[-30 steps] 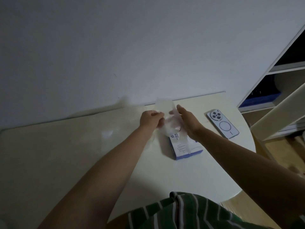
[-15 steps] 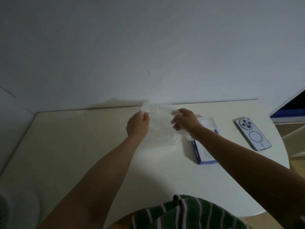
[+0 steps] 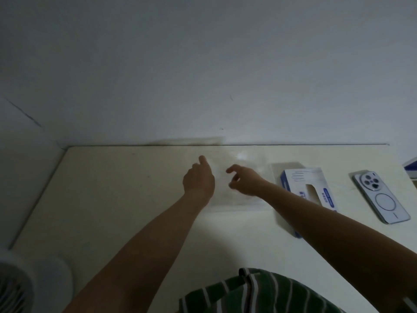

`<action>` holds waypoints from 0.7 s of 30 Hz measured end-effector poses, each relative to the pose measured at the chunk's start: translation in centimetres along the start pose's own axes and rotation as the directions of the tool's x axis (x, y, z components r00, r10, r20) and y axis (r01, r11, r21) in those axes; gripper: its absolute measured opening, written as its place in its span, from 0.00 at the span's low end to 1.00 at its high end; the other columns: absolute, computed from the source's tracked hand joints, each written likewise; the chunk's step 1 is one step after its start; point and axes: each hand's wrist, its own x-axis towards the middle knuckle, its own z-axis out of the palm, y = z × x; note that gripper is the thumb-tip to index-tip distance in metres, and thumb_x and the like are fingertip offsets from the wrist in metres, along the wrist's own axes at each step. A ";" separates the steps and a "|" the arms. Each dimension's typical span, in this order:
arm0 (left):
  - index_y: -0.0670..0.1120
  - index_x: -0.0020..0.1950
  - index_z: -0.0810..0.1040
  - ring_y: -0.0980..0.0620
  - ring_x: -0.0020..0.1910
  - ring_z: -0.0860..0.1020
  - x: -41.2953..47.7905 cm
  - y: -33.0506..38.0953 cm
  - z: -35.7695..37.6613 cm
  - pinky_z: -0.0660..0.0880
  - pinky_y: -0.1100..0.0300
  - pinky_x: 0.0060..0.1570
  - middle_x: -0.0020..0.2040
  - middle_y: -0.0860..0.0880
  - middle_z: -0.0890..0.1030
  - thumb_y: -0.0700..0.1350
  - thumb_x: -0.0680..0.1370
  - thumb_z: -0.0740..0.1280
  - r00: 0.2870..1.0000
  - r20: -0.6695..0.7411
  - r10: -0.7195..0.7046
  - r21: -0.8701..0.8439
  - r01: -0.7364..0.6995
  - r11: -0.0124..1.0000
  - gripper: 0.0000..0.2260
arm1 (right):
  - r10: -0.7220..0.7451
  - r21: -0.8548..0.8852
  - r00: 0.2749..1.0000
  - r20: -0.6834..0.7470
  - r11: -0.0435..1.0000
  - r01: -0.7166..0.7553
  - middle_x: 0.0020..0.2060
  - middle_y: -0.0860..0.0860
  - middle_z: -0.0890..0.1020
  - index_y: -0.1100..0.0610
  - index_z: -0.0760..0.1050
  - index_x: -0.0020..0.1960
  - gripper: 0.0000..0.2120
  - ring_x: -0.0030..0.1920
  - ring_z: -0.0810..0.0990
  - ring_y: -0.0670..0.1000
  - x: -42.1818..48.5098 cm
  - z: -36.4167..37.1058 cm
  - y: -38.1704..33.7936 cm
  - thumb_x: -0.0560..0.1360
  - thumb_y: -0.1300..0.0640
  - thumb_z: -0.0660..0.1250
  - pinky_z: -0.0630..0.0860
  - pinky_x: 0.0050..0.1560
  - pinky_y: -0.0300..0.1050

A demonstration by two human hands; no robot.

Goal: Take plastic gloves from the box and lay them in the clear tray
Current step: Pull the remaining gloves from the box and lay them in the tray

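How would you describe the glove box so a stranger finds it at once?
Start at the right part of the cream table. The glove box lies flat there, left of the phone. Only it is a printed carton with a slot cut in its top.

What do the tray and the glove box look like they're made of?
Clear tray: looks like transparent plastic, glossy; the table shows through and a glare spot sits near its far edge. Glove box: likely printed cardboard, matte, with a cut-out opening.
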 end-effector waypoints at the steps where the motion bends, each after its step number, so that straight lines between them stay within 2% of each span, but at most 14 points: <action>1: 0.41 0.62 0.66 0.44 0.50 0.77 -0.1 0.0 0.2 0.70 0.57 0.40 0.56 0.41 0.73 0.36 0.77 0.60 0.998 -0.039 0.055 0.056 -0.053 0.997 0.14 | 0.025 0.001 0.998 0.052 1.000 -0.025 0.60 0.57 0.78 0.53 0.64 0.75 0.28 0.56 0.78 0.54 0.1 0.5 0.2 0.76 0.60 0.68 0.76 0.59 0.47; 2: 0.41 0.60 0.67 0.45 0.50 0.75 0.0 0.1 0.4 0.70 0.58 0.41 0.56 0.42 0.71 0.35 0.73 0.62 0.984 -0.105 0.144 0.136 -0.130 0.982 0.16 | 0.037 0.011 0.994 0.098 0.999 -0.038 0.63 0.58 0.77 0.53 0.59 0.77 0.32 0.59 0.77 0.55 0.2 0.9 0.3 0.76 0.61 0.68 0.75 0.62 0.50; 4: 0.42 0.57 0.70 0.47 0.48 0.73 0.3 0.6 0.6 0.69 0.59 0.41 0.53 0.43 0.71 0.34 0.68 0.65 0.937 -0.140 0.319 0.246 -0.279 0.928 0.18 | 0.035 0.028 0.988 0.152 0.999 -0.040 0.65 0.59 0.75 0.53 0.55 0.78 0.36 0.61 0.76 0.57 0.6 1.5 0.4 0.76 0.63 0.68 0.74 0.64 0.52; 6: 0.42 0.58 0.71 0.47 0.50 0.74 0.8 0.9 1.4 0.69 0.59 0.43 0.54 0.44 0.72 0.33 0.71 0.65 0.920 -0.023 0.392 0.189 -0.381 0.905 0.16 | 0.035 0.071 0.988 0.152 0.996 -0.046 0.63 0.59 0.76 0.53 0.56 0.77 0.35 0.58 0.78 0.56 1.3 1.9 0.7 0.76 0.66 0.67 0.77 0.60 0.51; 8: 0.41 0.64 0.69 0.43 0.58 0.74 1.4 1.2 2.5 0.72 0.55 0.51 0.60 0.42 0.72 0.37 0.77 0.63 0.912 0.248 0.325 0.026 -0.342 0.939 0.16 | 0.066 0.179 0.985 0.161 0.979 -0.095 0.59 0.59 0.76 0.51 0.58 0.77 0.34 0.53 0.79 0.56 1.8 1.9 1.0 0.76 0.68 0.65 0.81 0.53 0.50; 10: 0.41 0.71 0.63 0.41 0.61 0.73 2.0 0.9 3.8 0.71 0.54 0.56 0.64 0.39 0.70 0.43 0.78 0.66 0.866 0.446 0.227 -0.063 -0.223 0.973 0.23 | 0.097 0.247 0.978 0.183 0.959 -0.142 0.57 0.58 0.76 0.49 0.56 0.78 0.36 0.52 0.79 0.57 2.0 1.7 1.4 0.75 0.70 0.64 0.82 0.50 0.51; 12: 0.44 0.74 0.57 0.39 0.60 0.73 2.5 0.2 5.0 0.72 0.53 0.54 0.67 0.37 0.64 0.45 0.75 0.70 0.853 0.496 0.164 -0.073 -0.147 0.986 0.32 | 0.142 0.244 0.974 0.175 0.953 -0.183 0.59 0.59 0.74 0.49 0.54 0.78 0.38 0.53 0.78 0.58 2.3 1.5 2.0 0.75 0.69 0.65 0.82 0.48 0.52; 15: 0.53 0.77 0.51 0.36 0.64 0.70 3.0 -0.7 5.9 0.74 0.51 0.58 0.72 0.36 0.52 0.47 0.68 0.77 0.834 0.544 0.094 -0.022 -0.097 0.995 0.46 | 0.225 0.098 0.974 0.028 0.969 -0.227 0.69 0.60 0.63 0.50 0.53 0.78 0.39 0.60 0.74 0.60 2.9 1.4 2.8 0.73 0.65 0.68 0.82 0.48 0.54; 17: 0.56 0.78 0.48 0.34 0.68 0.66 3.1 -0.9 6.2 0.73 0.47 0.62 0.75 0.38 0.46 0.48 0.64 0.80 0.818 0.572 0.064 -0.015 -0.067 0.998 0.52 | 0.253 -0.012 0.967 0.003 0.967 -0.253 0.74 0.61 0.52 0.49 0.49 0.79 0.43 0.69 0.66 0.63 2.9 1.7 3.0 0.73 0.61 0.70 0.78 0.59 0.54; 19: 0.57 0.77 0.48 0.35 0.68 0.65 3.0 -0.8 6.3 0.74 0.46 0.61 0.75 0.39 0.48 0.47 0.63 0.81 0.803 0.595 0.030 -0.027 -0.018 0.999 0.53 | 0.270 -0.143 0.958 0.101 0.956 -0.255 0.76 0.64 0.41 0.51 0.38 0.79 0.50 0.76 0.53 0.65 2.5 2.3 2.8 0.73 0.56 0.71 0.67 0.70 0.54; 21: 0.56 0.78 0.46 0.36 0.70 0.63 2.9 -0.7 6.2 0.71 0.47 0.64 0.75 0.39 0.48 0.45 0.65 0.79 0.785 0.618 0.032 -0.001 -0.040 0.999 0.53 | 0.288 -0.205 0.941 0.177 0.946 -0.251 0.75 0.64 0.36 0.53 0.29 0.77 0.56 0.77 0.47 0.65 2.4 2.7 2.7 0.73 0.53 0.73 0.62 0.73 0.54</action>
